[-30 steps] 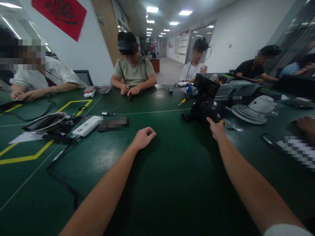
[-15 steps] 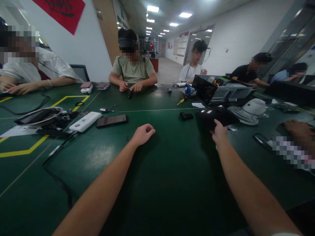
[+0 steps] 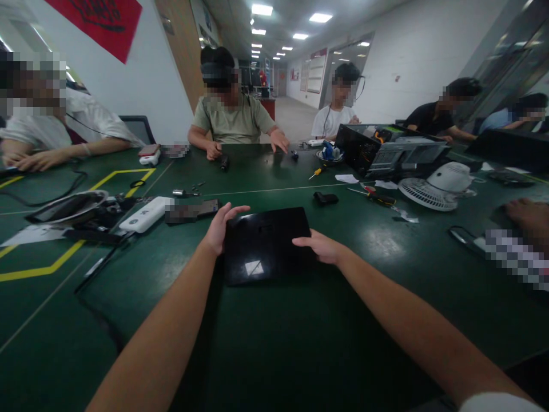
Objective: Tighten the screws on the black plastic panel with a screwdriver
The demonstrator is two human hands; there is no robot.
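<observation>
Black panel [image 3: 266,254] just swung over to the middle, so it's two-handed now. Right hand [image 3: 325,247] grips one edge, left hand [image 3: 218,230] spread open at the other.

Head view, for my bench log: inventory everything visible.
flat panel: 1, black, centre
phone: 1, dark, left of panel
oblong device: 1, white, beside phone
small object: 1, black, beyond panel
tools: several, mixed colours, right
fan: 1, white, right
computer case: 1, black, grey, far right
people: 5, mixed clothing, around table
another hand: 1, bare, right edge
poster: 1, red, upper left
lights: several, white, ceiling
table: 1, green, foreground
clutter: uncounted, mixed, left
left grip: 1, bare, panel's left
right grip: 1, bare, panel's right
</observation>
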